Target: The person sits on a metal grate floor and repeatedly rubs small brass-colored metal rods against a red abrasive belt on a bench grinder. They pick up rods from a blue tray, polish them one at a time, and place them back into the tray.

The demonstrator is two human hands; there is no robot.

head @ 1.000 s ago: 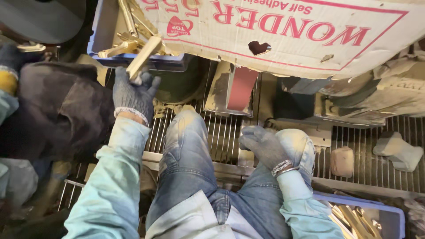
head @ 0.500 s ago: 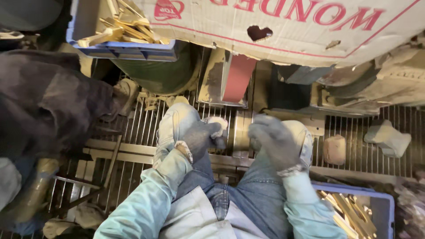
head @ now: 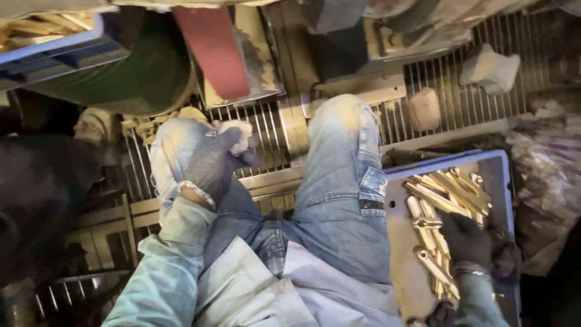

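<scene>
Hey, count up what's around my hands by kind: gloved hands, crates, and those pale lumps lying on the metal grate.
Gloved hands: 2, the left hand on the left knee, the right hand in the brass parts.
Blue crates: 2, one at the right, one at top left.
Pale lumps on the grate: 2, a rounded one and a larger one.
Total: 6.

Left hand [head: 212, 166]: dark grey knit glove, holding a white cloth [head: 236, 134]. Right hand [head: 467, 241]: black glove. Rods [head: 445, 200]: brass-gold, glossy. Tray [head: 451, 162]: blue rim, pale grey floor. Jeans [head: 339, 181]: faded light blue, whitened at the knees. Sleeves [head: 163, 272]: pale mint green. Belt [head: 215, 51]: dull red. Grating [head: 472, 91]: grey metal bars.
</scene>
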